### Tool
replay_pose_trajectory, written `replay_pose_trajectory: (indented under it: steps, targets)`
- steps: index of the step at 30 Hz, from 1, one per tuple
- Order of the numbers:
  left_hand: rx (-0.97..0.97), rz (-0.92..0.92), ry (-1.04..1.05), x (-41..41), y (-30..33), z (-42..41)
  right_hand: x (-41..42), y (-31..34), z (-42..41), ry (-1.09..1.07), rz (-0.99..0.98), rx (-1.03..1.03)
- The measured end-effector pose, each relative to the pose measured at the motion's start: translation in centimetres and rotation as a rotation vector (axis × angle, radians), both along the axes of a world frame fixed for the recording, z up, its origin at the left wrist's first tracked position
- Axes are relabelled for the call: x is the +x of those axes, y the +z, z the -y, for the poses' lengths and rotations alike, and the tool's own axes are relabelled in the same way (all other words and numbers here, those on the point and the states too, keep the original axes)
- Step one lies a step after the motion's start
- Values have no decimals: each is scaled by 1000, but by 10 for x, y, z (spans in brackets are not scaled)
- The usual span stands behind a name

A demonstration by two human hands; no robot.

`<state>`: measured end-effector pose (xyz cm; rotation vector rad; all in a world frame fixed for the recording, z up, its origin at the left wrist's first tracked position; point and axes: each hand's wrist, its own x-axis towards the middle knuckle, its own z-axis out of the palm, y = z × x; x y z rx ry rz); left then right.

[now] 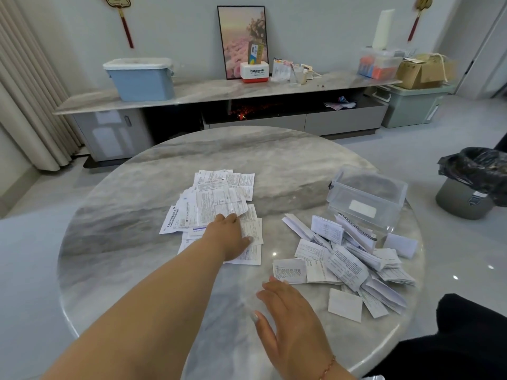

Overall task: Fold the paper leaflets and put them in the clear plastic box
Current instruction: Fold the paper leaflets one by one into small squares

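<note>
On the round grey marble bench, a loose pile of unfolded white printed paper leaflets lies at the middle. The left hand reaches onto this pile, fingers curled and gripping the edge of one sheet. The right hand rests flat and spread near the bench's front edge, holding nothing. Folded white leaflets lie heaped at right, just before the clear plastic box.
</note>
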<state>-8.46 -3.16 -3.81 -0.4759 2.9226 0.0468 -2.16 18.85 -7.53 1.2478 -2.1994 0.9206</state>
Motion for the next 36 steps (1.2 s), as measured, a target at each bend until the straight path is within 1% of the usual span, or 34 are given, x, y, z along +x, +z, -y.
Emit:
replay_pose_trajectory:
  steps: [2,4,7,8,12,15,17,19,22,25,27,29,32,34,35,36]
  targets:
    - [87,-32,31,1,2,1,0,-1,1,8,4,5]
    - [155,-130,44,5,4,4,0,-1,0,14,29,22]
    - [215,-450,58,21,9,4,-2,0,0,6,110,59]
    - [253,-527,83,28,10,2,-4,0,0,1,150,81]
    - [447,-643,260,67,13,-17,-1,9,-1,-27,278,154]
    - [522,-595,309,103,8,-28,2,19,-4,-60,357,143]
    - [512,-526,282,127,3,-31,1,21,-7,-110,383,123]
    - [515,-493,256,153,1,-34,0,26,-11,-110,478,121]
    - [542,-390,257,188,6,-48,-2,34,-19,54,659,242]
    - [590,-379,214,211,13,-63,1,37,-23,218,794,387]
    - [613,-401,205,220,17,-69,5,37,-24,210,842,379]
    - [640,-419,250,223,18,-71,10,37,-23,144,876,348]
    - [572,-416,355,219,10,-72,17,37,-21,31,884,352]
    - [436,-500,427,218,3,-75,22,37,-17,-21,848,383]
    - [318,-580,394,217,0,-78,25,38,-16,-39,817,407]
    - [202,-646,291,218,-3,-82,28,39,-14,-52,782,433]
